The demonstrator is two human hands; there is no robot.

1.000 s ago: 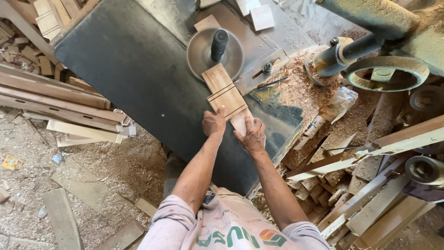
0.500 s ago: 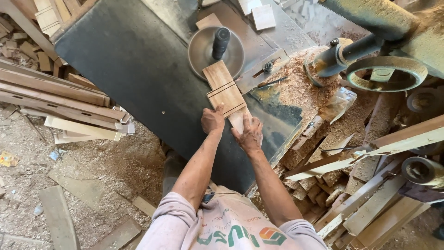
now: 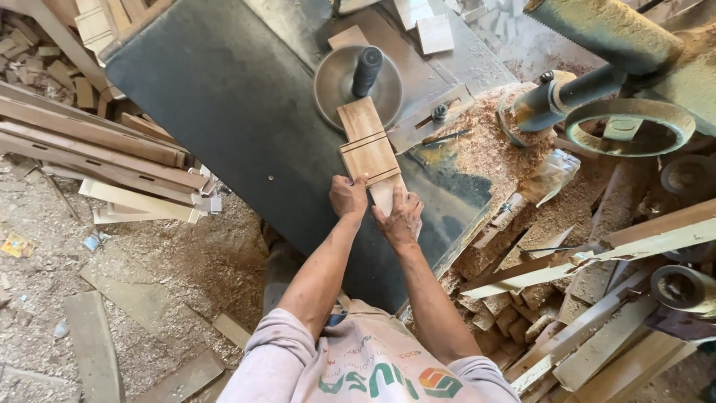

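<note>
No bin or box shows anywhere around the dark machine table (image 3: 224,97); the nearest thing to a container is the round recessed plate (image 3: 335,89) sunk into the table's far end, and out of it stands a black upright spindle (image 3: 366,69). The wooden board (image 3: 369,148), a pale narrow plank with two dark grooves cut across it, lies flat on the table with its far end touching the foot of the spindle and its near end under the person's hands. The left hand (image 3: 347,196) sits at the board's near left corner, fingers curled down over the edge, closed on the wood. The right hand (image 3: 400,216) lies just beside it on the board's near right end, fingers spread flat and pressing down on top rather than wrapping round; whether the thumb hooks under the edge cannot be told. Right of the board a slotted metal fence (image 3: 432,119) lies angled on the table, and past it a heap of sawdust (image 3: 485,149) spills off the table edge. Further right of the spindle stands a rusty handwheel (image 3: 630,127). Left of the table, long wooden slats (image 3: 89,145) are stacked on the dusty floor, and offcuts (image 3: 567,328) pile up below the sawdust.
</note>
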